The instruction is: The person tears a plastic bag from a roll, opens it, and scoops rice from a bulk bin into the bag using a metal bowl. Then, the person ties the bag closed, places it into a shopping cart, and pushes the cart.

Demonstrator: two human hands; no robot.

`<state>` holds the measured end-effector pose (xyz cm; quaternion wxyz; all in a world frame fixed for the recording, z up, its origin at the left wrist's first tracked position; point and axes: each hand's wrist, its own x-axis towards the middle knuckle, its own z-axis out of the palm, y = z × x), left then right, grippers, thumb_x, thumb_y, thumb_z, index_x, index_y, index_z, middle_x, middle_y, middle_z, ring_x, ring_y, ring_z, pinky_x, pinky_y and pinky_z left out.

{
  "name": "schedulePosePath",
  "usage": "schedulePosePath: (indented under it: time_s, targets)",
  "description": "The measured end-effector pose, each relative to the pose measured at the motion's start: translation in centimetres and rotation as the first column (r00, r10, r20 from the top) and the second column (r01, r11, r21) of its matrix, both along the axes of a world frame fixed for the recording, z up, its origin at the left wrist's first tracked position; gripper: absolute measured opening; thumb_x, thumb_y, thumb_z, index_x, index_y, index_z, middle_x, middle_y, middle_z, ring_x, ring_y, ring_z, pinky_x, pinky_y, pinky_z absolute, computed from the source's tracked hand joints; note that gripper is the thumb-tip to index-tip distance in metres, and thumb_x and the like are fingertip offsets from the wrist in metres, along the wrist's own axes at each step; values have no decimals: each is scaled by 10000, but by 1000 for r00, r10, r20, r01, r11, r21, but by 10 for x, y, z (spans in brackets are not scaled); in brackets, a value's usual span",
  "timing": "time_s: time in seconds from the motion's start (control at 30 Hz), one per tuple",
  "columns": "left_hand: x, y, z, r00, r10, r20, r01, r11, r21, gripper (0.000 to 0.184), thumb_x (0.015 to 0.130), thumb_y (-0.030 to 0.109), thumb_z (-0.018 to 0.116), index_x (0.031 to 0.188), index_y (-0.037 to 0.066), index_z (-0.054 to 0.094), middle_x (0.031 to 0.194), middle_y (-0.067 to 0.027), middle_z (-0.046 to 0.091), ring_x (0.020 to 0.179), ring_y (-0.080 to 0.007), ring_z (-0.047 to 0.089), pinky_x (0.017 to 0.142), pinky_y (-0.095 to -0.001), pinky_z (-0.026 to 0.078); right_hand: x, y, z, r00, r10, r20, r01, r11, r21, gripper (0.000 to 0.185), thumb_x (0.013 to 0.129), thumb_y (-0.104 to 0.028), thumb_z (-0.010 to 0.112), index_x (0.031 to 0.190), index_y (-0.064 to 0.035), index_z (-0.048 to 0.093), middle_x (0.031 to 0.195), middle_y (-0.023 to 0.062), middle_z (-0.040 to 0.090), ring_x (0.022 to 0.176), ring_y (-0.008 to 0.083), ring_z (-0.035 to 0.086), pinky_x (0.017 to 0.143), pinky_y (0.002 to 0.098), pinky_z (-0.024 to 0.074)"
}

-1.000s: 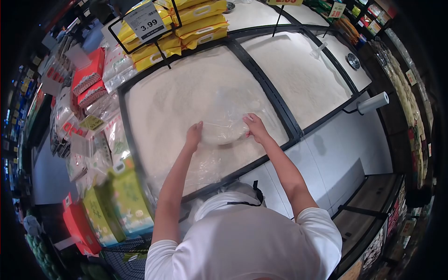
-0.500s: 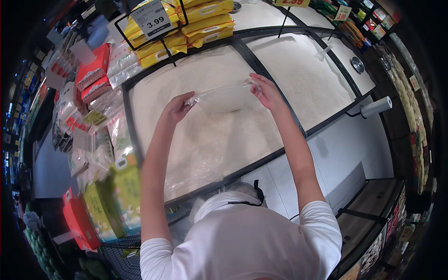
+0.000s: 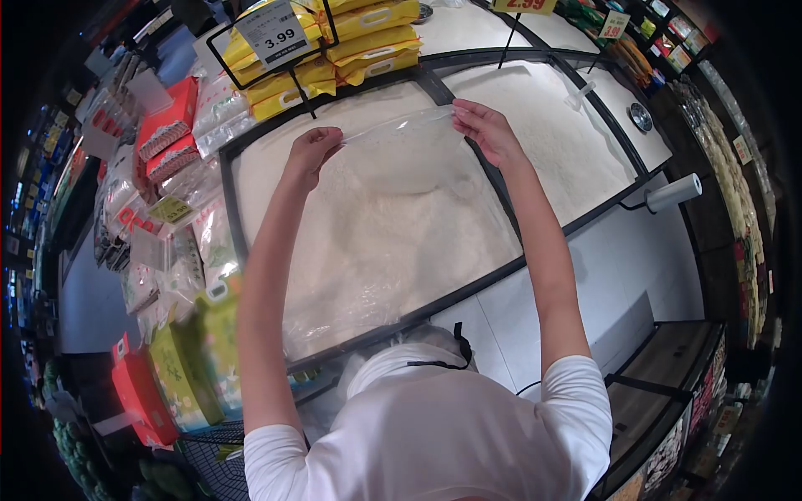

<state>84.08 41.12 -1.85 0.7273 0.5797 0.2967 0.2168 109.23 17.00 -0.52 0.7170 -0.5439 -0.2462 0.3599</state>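
A clear plastic bag [image 3: 403,138] is stretched between my two hands, and its sheer body trails down toward me. My left hand [image 3: 316,154] pinches one end of its top edge between thumb and fingertips. At the other end, the fingers of my right hand [image 3: 489,132] are closed on the edge. Underneath lies a black-framed bin of pale grain-like or powdery stuff [image 3: 271,179], seen partly through the film. Whether anything is inside the bag, I cannot tell.
A second pale-filled bin [image 3: 543,117] adjoins on the right, with a plastic roll [image 3: 673,192] on its side. Yellow bags [image 3: 372,46] and a 3.99 price sign [image 3: 278,35] stand behind. Packed bags [image 3: 159,271] line the left, above a wire cart [image 3: 213,451].
Both hands have risen away from me and spread slightly wider. The plastic bag is pulled straighter and opened out over more of the bin.
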Motion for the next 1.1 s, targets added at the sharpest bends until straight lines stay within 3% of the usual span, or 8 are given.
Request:
schedulePosePath:
  time_s: [0.1, 0.23, 0.4, 0.5, 0.53, 0.63, 0.73, 1.1]
  targets:
    - [1, -1, 4, 1000, -7, -17, 8, 999, 50, 340, 855, 157, 729, 1129, -15, 623, 1063, -72, 638, 1013, -161, 609, 922, -250, 491, 4, 1, -5, 957, -38, 289, 60, 996, -68, 333, 866, -98, 682, 1181, -7, 619, 981, 56, 680, 873, 121, 642, 806, 251, 523]
    - [-1, -19, 0, 975, 44, -217, 40, 929, 369, 441, 785, 182, 791, 1139, -30, 636, 1032, -105, 664, 944, -162, 639, 825, -272, 508, 16, 3, -28, 737, -57, 674, 265, 941, -210, 308, 821, -107, 711, 1121, -59, 661, 921, 62, 703, 824, 120, 656, 754, 248, 517]
    - [-1, -18, -19, 953, 146, -265, 54, 780, 623, 393, 742, 142, 793, 1088, -4, 677, 1026, -127, 664, 829, -158, 652, 762, -274, 513, 19, 5, -43, 630, -138, 764, 345, 931, -117, 243, 806, -146, 733, 1035, -82, 686, 896, 69, 712, 751, 142, 659, 702, 276, 511]
    - [2, -17, -26, 963, 256, -80, -55, 480, 876, 263, 758, 100, 729, 989, -19, 684, 900, -149, 642, 790, -225, 673, 728, -323, 535, 10, 3, -33, 617, -131, 776, 411, 894, -176, 189, 799, -199, 750, 957, -101, 716, 880, 51, 698, 730, 160, 650, 684, 289, 505]
    - [3, -17, -27, 963, 259, -66, -65, 467, 882, 233, 772, 99, 718, 977, -8, 683, 890, -148, 632, 773, -235, 668, 715, -332, 533, 9, 3, -31, 622, -122, 774, 432, 878, -209, 174, 797, -219, 756, 929, -110, 728, 869, 42, 690, 723, 165, 645, 678, 293, 502]
    - [5, -18, -25, 960, 277, -29, -94, 418, 903, 157, 811, 98, 693, 947, 19, 685, 869, -138, 620, 724, -245, 658, 680, -341, 527, 10, 4, -30, 387, -180, 905, 569, 818, -80, 154, 794, -262, 761, 872, -130, 750, 819, 36, 637, 689, 177, 617, 655, 298, 489]
    - [2, -18, -20, 953, 303, -19, -97, 364, 926, 114, 834, 102, 688, 923, 32, 696, 868, -123, 639, 693, -226, 658, 661, -325, 521, 10, 0, -27, 342, -250, 906, 569, 822, 13, 139, 794, -263, 757, 858, -139, 761, 792, 35, 590, 669, 184, 593, 637, 303, 477]
    - [-4, -27, 39, 925, 379, 0, -127, 309, 943, 39, 820, 151, 710, 845, 122, 719, 865, -10, 635, 747, -221, 628, 643, -338, 494, 6, -5, 8, 387, -405, 828, 510, 842, 173, 120, 808, -181, 736, 844, -72, 701, 801, 30, 631, 643, 150, 598, 609, 289, 481]
